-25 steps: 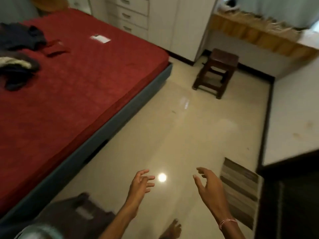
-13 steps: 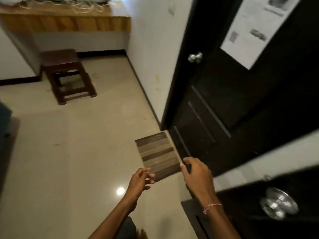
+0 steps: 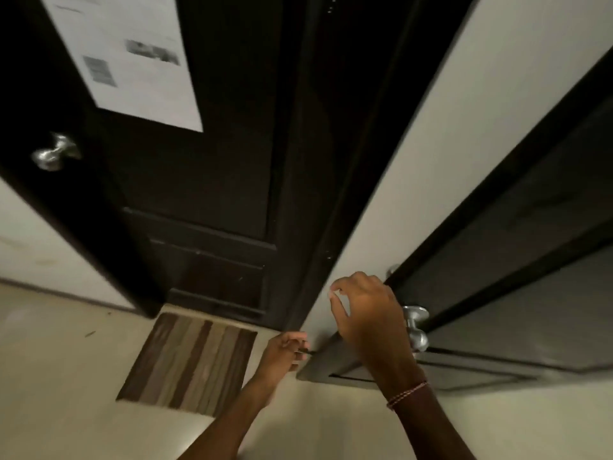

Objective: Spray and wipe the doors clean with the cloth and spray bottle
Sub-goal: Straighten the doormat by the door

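Two dark doors fill the view. The left door (image 3: 215,180) has a white printed sheet (image 3: 132,58) stuck on it and a silver knob (image 3: 56,152). The right door (image 3: 517,267) stands close to me with its own silver knob (image 3: 416,328). My right hand (image 3: 368,313) hovers in front of that door's edge just left of the knob, fingers loosely curled, holding nothing. My left hand (image 3: 282,355) is lower, near the right door's edge, fingers relaxed and empty. No cloth or spray bottle is in view.
A striped brown mat (image 3: 189,360) lies on the pale tiled floor (image 3: 59,376) in front of the left door. A strip of white wall (image 3: 431,154) separates the two doors, and more white wall (image 3: 36,247) runs left of the left door.
My view has swung right from the bed and stool to the two doors. Both hands have risen toward the right door, the right hand now beside its knob.
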`<state>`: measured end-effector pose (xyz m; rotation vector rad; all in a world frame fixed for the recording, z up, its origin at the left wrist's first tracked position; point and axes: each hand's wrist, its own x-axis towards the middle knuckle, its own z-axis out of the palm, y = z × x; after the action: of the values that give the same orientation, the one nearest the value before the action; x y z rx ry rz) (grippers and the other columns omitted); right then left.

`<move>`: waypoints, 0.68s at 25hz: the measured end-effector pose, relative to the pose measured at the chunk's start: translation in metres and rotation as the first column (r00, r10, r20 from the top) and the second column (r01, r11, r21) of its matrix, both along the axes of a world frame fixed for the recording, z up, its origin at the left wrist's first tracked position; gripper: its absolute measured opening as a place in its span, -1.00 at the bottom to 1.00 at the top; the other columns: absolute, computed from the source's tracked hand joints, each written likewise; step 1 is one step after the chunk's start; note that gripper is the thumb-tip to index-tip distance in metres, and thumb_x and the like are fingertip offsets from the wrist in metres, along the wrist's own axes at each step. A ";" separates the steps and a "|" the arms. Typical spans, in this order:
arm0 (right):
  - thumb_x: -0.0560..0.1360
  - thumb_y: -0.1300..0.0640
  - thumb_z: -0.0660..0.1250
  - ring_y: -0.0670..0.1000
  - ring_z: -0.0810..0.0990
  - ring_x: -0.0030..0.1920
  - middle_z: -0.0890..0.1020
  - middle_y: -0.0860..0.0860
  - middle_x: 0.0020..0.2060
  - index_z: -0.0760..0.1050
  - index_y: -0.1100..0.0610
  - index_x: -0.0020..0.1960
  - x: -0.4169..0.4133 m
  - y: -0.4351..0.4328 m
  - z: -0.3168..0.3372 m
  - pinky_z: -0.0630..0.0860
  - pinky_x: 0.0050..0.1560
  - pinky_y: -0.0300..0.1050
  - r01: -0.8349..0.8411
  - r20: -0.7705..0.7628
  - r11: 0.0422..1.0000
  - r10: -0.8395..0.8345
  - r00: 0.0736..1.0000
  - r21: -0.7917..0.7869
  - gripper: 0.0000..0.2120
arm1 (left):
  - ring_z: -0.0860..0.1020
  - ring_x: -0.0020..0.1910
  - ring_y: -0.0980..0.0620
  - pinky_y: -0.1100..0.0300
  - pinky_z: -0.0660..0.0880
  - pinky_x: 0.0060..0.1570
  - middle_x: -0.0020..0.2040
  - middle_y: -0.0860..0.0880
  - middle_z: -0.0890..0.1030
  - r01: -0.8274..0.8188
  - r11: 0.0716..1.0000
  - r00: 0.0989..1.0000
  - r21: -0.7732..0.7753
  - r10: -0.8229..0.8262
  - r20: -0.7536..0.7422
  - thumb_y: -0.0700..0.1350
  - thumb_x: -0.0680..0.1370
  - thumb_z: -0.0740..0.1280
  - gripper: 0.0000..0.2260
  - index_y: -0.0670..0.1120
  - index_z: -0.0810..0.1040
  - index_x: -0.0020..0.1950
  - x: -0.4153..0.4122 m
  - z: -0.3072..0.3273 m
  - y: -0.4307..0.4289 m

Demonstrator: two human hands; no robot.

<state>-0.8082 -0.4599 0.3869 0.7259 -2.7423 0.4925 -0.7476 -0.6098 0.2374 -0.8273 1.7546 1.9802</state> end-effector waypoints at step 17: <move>0.58 0.11 0.45 -0.07 0.65 -0.08 0.72 0.00 0.01 0.69 0.09 0.11 0.124 0.059 -0.053 0.47 -0.03 -0.37 0.608 0.219 0.769 -0.569 0.792 -0.200 -0.86 | 0.67 -0.17 0.08 0.18 0.62 -0.16 0.03 -0.05 0.71 0.321 0.942 0.912 -0.094 -0.334 -0.239 -0.25 0.70 0.26 -0.83 -0.07 0.63 0.14 -0.018 0.000 0.054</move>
<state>-0.6838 -0.4005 0.3338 -0.2644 -2.7481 0.7507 -0.7658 -0.5562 0.2375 -0.2725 1.9427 1.8802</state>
